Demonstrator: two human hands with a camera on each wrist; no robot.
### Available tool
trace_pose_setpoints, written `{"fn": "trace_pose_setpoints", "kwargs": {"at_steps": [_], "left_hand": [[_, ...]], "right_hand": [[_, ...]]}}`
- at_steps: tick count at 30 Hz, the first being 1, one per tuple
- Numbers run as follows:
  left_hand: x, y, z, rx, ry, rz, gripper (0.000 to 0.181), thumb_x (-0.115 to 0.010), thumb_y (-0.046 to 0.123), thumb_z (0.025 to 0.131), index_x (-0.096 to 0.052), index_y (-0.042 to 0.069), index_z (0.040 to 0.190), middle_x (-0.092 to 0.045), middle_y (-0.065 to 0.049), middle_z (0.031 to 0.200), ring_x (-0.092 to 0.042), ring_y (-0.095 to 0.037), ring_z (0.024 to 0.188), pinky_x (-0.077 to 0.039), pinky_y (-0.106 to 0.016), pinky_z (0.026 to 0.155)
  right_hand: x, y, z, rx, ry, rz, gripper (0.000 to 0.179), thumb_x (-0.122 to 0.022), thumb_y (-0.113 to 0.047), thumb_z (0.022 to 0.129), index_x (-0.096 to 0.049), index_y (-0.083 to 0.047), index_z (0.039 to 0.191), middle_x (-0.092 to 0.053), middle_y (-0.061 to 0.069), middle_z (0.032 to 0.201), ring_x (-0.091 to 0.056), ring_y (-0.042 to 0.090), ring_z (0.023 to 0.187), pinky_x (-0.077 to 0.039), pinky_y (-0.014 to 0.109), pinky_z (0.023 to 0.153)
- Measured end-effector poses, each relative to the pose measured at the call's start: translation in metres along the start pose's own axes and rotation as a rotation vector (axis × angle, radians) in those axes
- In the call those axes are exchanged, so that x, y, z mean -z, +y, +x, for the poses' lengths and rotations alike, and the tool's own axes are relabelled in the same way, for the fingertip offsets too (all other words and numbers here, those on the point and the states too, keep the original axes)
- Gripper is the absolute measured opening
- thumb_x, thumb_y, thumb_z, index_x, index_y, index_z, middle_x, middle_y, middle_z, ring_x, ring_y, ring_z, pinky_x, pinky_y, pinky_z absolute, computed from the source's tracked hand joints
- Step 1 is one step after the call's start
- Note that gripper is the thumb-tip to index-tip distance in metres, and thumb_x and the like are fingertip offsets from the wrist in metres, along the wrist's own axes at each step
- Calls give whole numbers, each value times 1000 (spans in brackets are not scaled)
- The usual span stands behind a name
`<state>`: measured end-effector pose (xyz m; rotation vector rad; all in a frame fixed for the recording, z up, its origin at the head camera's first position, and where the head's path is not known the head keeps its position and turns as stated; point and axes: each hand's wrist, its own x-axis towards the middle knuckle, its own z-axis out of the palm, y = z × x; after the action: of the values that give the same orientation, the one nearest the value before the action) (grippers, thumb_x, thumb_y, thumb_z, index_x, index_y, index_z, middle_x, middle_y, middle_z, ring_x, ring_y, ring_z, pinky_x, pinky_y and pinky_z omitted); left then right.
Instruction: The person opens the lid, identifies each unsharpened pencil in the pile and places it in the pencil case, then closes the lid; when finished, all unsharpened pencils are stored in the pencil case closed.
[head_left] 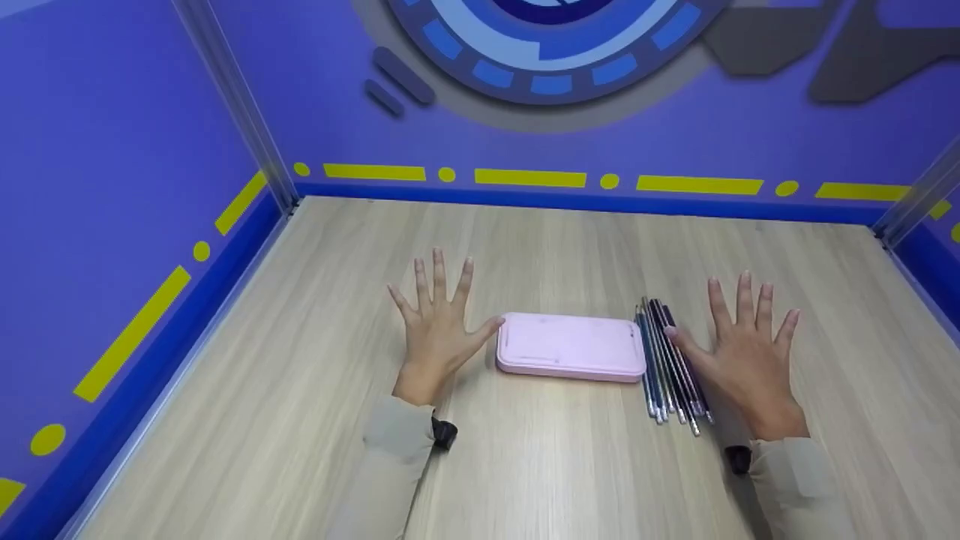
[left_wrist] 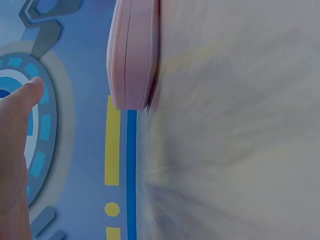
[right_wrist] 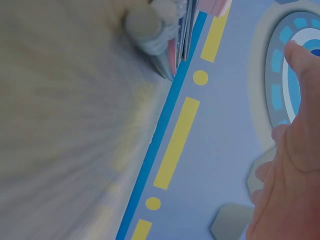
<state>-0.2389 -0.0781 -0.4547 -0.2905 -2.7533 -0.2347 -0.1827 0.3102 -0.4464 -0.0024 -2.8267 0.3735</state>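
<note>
A pink pencil case [head_left: 570, 345] lies flat between the two hands, its lid closed. Beside its right end is a loose bundle of several pencils [head_left: 664, 360], dark and silvery, side by side. My left hand [head_left: 436, 330] is spread wide to the left of the case, its thumb tip right at the case's upper left corner. My right hand [head_left: 750, 360] is also spread, to the right of the pencils, with the thumb overlapping them in the head view. Neither hand holds anything. In the left wrist view the case [left_wrist: 135, 55] shows end-on; the right wrist view shows blurred pencil ends [right_wrist: 150, 30].
A light wood-grain table [head_left: 585, 480] carries everything. Blue panels with yellow dashes enclose it: a back wall [head_left: 525, 150], a left wall [head_left: 112, 187] and part of a right one. Metal posts [head_left: 247, 112] stand at the corners. Both wrists wear black bands [head_left: 444, 433].
</note>
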Motion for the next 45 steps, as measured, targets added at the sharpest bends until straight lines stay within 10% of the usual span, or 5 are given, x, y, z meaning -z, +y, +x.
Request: {"fn": "trace_pose_setpoints", "kwargs": {"at_steps": [10, 17, 23, 33, 45], "left_hand": [[6, -3, 4, 8, -54, -252, 88, -47, 68, 88, -11, 24, 156, 1, -15, 162, 4, -35, 149, 5, -70, 112], [3, -13, 3, -43, -247, -699, 97, -61, 54, 87, -2, 23, 156, 6, -5, 163, 8, -22, 150, 10, -52, 120], [-13, -18, 1, -89, -392, -907, 110, -76, 43, 78, -1, 25, 156, 2, -6, 163, 2, -27, 150, 0, -51, 121], [-30, -11, -6, -71, -566, -924, 118, -83, 46, 68, -8, 24, 156, -9, 1, 163, -11, -21, 149, -13, -44, 121], [-39, -2, -6, -113, -553, -861, 120, -87, 40, 65, -12, 18, 156, -11, -8, 162, -8, -24, 149, -9, -41, 122]], "right_hand": [[8, -11, 2, 17, 13, 155, 81, -45, -58, 94, -18, -10, 154, -11, 26, 158, -7, 45, 146, 0, 64, 116], [8, -23, 8, 174, -68, 222, 71, -47, -45, 98, -24, -7, 153, -23, 23, 156, -17, 42, 145, -8, 54, 120], [8, -36, 16, 311, -212, 174, 69, -49, -47, 97, -28, -11, 152, -27, 16, 157, -22, 37, 145, -15, 53, 119], [-1, -59, 16, 534, -315, 79, 65, -59, -42, 93, -39, -13, 148, -37, 9, 153, -34, 34, 141, -31, 54, 113], [-20, -89, 16, 726, -355, 13, 59, -65, -35, 90, -48, -14, 142, -46, 9, 147, -43, 33, 135, -41, 51, 105]]}}
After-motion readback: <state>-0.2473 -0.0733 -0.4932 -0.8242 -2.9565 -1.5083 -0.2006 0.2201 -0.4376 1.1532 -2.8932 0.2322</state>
